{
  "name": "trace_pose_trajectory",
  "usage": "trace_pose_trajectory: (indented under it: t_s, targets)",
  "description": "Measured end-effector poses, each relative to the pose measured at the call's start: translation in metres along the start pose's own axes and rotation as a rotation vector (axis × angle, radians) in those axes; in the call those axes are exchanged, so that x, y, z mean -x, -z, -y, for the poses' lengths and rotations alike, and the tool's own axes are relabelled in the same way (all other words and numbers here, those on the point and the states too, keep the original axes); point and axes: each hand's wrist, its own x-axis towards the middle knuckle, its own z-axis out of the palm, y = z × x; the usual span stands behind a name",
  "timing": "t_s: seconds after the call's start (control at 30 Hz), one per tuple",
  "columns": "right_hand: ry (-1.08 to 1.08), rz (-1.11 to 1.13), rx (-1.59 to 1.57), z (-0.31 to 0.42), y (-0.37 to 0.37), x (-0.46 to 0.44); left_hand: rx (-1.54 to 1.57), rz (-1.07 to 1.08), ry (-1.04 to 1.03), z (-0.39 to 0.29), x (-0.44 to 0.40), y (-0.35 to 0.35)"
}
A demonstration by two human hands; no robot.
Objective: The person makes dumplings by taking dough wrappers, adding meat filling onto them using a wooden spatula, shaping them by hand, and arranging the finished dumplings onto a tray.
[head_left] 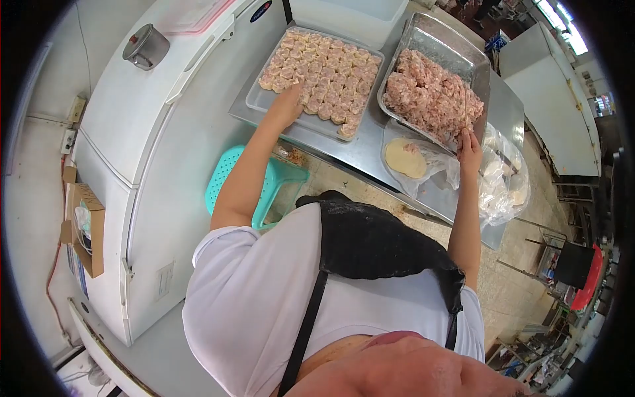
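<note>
My left hand [286,107] reaches over a plastic tray [259,99] filled with rows of small open-topped dumplings [331,73]. Its fingers are drawn together at the near left of the rows, touching the dumplings; whatever lies under the fingertips is hidden. My right hand [470,153] is closed around a thin stick-like tool [465,106] whose far part lies against the minced meat [430,89]. That meat fills the near part of a deep metal pan [423,33]. Beside the pan, a stack of round dough wrappers [405,159] sits on clear plastic, with a bit of meat on top.
A steel table [350,155] carries the tray and pan. A plastic bag [506,175] with pale contents lies right of my right hand. The white chest freezer [172,139] stands at left with a metal cup [146,47] on top. Below the table is a turquoise stool [228,175].
</note>
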Motion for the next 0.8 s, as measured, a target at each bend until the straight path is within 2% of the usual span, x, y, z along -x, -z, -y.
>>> trace_pose_trajectory:
  t_s: [0.07, 0.2, 0.27, 0.5, 0.57, 0.6, 0.67, 0.7, 0.77, 0.8]
  targets:
    - [-0.003, 0.011, 0.003, -0.001, 0.0, -0.002, 0.069, 0.154, 0.127, 0.002, -0.001, 0.011]
    - [-0.024, 0.075, 0.0, 0.003, 0.003, -0.002, -0.011, 0.198, 0.193, -0.013, -0.003, 0.04]
    - [-0.025, 0.099, -0.005, 0.003, 0.005, 0.0, 0.062, 0.187, 0.293, -0.027, -0.005, 0.051]
    - [-0.104, 0.216, -0.025, 0.013, 0.011, 0.001, -0.03, 0.149, 0.163, -0.021, -0.003, 0.028]
    - [-0.139, 0.244, -0.045, 0.011, 0.014, -0.001, 0.163, -0.005, 0.133, -0.029, -0.005, 0.032]
    - [-0.114, 0.283, -0.053, 0.009, 0.015, -0.002, 0.157, -0.004, 0.138, -0.03, -0.004, 0.03]
    - [-0.09, 0.327, -0.064, 0.008, 0.019, -0.004, -0.152, -0.057, 0.135, -0.027, -0.001, 0.025]
    - [-0.104, 0.346, -0.054, 0.009, 0.02, -0.005, -0.158, -0.057, 0.14, -0.026, 0.0, 0.022]
    - [-0.121, 0.373, -0.051, 0.005, 0.022, -0.009, -0.255, 0.032, 0.368, -0.026, 0.002, 0.015]
    - [-0.087, 0.379, -0.014, 0.0, 0.023, -0.012, -0.264, 0.03, 0.372, -0.027, 0.002, 0.012]
